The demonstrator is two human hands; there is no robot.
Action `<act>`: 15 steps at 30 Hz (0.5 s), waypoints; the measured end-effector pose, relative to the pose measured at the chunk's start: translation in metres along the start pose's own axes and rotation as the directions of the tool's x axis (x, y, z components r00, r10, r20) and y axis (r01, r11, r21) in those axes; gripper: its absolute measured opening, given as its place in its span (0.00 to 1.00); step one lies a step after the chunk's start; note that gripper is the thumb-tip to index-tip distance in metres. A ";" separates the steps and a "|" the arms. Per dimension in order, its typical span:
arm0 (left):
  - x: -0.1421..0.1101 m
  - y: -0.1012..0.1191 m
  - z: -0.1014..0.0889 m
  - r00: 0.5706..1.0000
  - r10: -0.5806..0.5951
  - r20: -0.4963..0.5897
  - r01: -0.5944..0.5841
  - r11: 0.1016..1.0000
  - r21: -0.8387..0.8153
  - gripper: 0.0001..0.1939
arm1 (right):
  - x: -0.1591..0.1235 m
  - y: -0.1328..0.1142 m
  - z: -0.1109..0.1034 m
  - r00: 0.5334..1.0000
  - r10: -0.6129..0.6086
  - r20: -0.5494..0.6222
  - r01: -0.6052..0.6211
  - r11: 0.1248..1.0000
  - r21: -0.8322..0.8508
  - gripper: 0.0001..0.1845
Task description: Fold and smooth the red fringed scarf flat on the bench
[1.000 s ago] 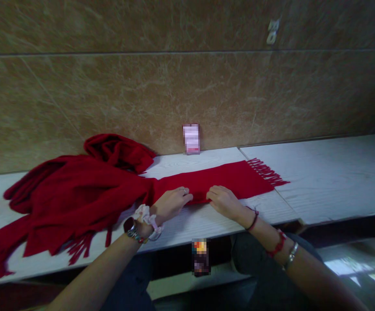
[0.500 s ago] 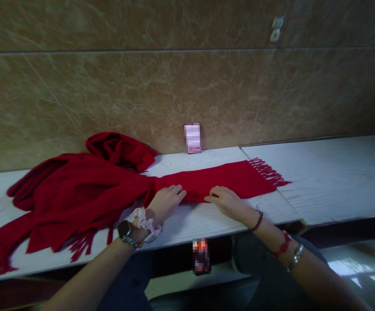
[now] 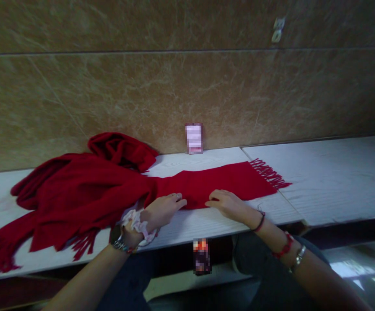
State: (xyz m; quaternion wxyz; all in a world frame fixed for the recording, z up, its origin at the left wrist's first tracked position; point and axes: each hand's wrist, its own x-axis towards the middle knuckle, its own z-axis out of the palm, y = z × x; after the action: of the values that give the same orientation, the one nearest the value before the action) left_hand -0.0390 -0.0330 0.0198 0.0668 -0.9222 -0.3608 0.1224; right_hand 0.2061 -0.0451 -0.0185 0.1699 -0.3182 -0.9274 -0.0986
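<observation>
A red fringed scarf (image 3: 226, 179) lies along the white bench, its right part spread flat and its left part bunched in loose folds. My left hand (image 3: 163, 210) pinches the near edge of the flat part, close to where the folds begin. Further right along that same edge, my right hand (image 3: 228, 205) has its thumb and fingers closed on the cloth. The fingertips of both hands are partly hidden by the hands themselves. Between them the near edge bows slightly towards me.
The white bench (image 3: 329, 177) runs along a brown marbled wall (image 3: 161, 90), with a seam to the right. A blurred upright card-like object (image 3: 194, 138) leans on the wall. A wall socket (image 3: 278, 30) is at upper right. Another blurred object (image 3: 202, 257) shows below the bench edge.
Both hands have shifted slightly towards me, drawing the scarf's near edge between them the same way. The bunched folds look much the same.
</observation>
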 end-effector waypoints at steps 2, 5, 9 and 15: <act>-0.002 -0.001 -0.002 1.000 -0.019 0.006 0.019 1.000 0.000 0.24 | 0.000 0.000 0.000 1.000 0.009 0.001 -0.009 1.000 0.014 0.11; 0.001 0.001 -0.003 1.000 -0.013 -0.017 0.013 1.000 0.023 0.24 | -0.001 0.001 0.002 1.000 0.020 0.002 -0.020 0.999 0.047 0.12; 0.010 0.010 0.003 0.992 0.044 -0.116 -0.038 0.998 0.047 0.19 | -0.001 0.001 0.003 1.000 0.020 -0.008 -0.019 0.996 0.089 0.13; 0.017 0.011 0.007 0.978 0.100 -0.183 -0.102 0.995 -0.001 0.19 | -0.001 0.000 0.002 1.000 0.025 -0.007 -0.024 0.996 0.086 0.13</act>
State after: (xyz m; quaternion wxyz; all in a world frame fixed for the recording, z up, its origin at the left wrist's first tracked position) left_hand -0.0220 -0.0294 0.0076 0.0887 -0.9470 -0.3064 0.0385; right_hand 0.2064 -0.0454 -0.0205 0.1886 -0.3217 -0.9261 -0.0577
